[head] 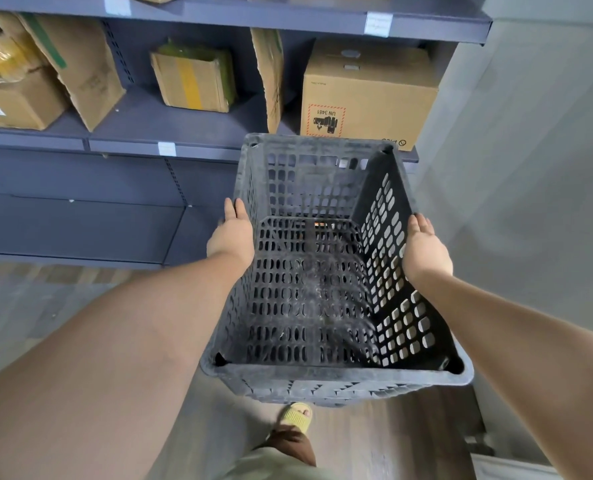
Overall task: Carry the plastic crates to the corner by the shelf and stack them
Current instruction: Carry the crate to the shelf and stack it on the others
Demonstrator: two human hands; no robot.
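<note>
A dark grey perforated plastic crate [309, 292] hangs in the air in front of me, its open top facing me and nothing inside. My left hand [232, 233] presses on the crate's left rim and wall. My right hand [425, 249] grips the right rim. The crate's far end overlaps the edge of the blue-grey metal shelf [184, 133]. The fingers of both hands are partly hidden behind the crate's outer walls.
Cardboard boxes stand on the shelf, among them a large one [368, 95] right behind the crate. A pale wall [530, 168] meets the shelf on the right, forming a corner. Below is wood-look floor [374, 441] and my foot in a yellow sandal [295, 415].
</note>
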